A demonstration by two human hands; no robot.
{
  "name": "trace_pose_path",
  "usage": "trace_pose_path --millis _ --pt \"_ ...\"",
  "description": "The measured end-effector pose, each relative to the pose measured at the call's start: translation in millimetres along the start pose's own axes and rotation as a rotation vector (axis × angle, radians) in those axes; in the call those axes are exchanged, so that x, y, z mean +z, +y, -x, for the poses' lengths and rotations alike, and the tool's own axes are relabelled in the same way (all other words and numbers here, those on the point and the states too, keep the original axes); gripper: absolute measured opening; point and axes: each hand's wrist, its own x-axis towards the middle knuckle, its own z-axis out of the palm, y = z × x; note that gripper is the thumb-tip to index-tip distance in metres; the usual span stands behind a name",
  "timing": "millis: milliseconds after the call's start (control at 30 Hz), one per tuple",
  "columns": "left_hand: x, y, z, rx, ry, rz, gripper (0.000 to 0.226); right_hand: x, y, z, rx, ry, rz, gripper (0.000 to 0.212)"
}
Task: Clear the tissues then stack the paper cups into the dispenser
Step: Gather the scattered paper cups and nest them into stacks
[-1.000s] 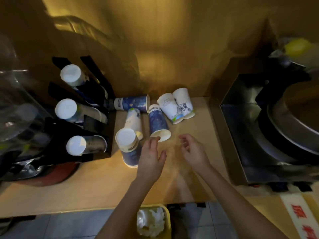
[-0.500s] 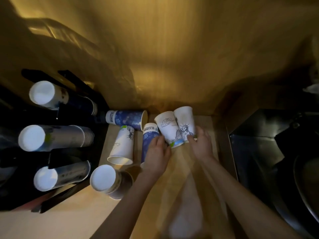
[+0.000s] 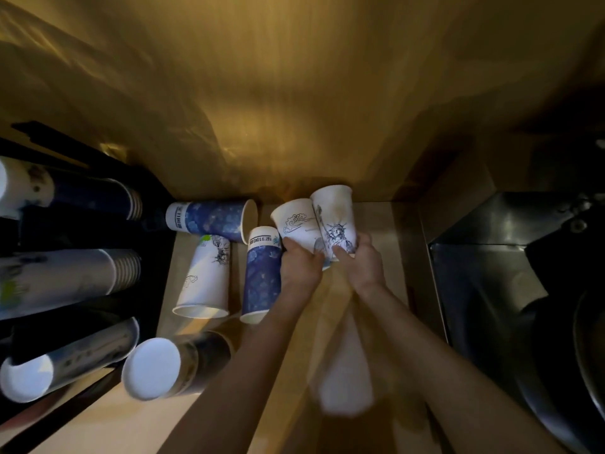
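Both bare forearms reach in from the near edge of the desk (image 3: 386,224), converging toward the back wall. The left hand (image 3: 299,265) is curled around the lower part of a white cup with a cloud drawing (image 3: 296,224), fingers wrapped over its side; the right hand (image 3: 365,260) grips the white cup printed with the Statue of Liberty (image 3: 337,217), thumb laid across the print. The two cups lie touching each other, bases pointing away toward the wall, mouths hidden by the hands. Closest on the left, a short stack of cups (image 3: 170,368) lies tilted with its white base facing up, just beside the black dispenser (image 3: 154,231), whose three rows hold nested cups lying sideways. Beyond that, a white cup (image 3: 204,283) and a dark blue cup (image 3: 262,276) lie side by side with open mouths toward the near edge, the blue one right against the left wrist. Farther back a second blue cup (image 3: 209,217) lies crosswise, mouth toward the right, near the wall. The loose cups fill the left and middle of the wooden surface; bare wood shows to the right of the hands up to the metal sink (image 3: 491,231), and the wall closes off the far side directly behind the held cups.
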Motion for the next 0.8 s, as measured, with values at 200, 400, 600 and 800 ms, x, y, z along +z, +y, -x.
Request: trace_pose_path --millis 200,400,600,800 --pt "9.0 0.3 -6.3 -0.099 -0.027 0.069 0.078 -5.0 5.8 -1.9 0.022 -0.003 -0.05 0.05" --pt "3.1 -5.5 6.4 0.05 0.044 0.062 0.089 -8.4 14.1 -1.2 0.05 0.005 -0.09 0.052" --pt "9.1 -25.6 70.6 0.228 0.103 0.071 0.062 -20.6 20.8 1.0 0.047 -0.047 -0.046 0.039" --pt "21.7 -67.4 101.0 0.21 0.104 0.132 0.069 -18.0 22.1 -2.6 0.045 -0.074 0.066 0.058"
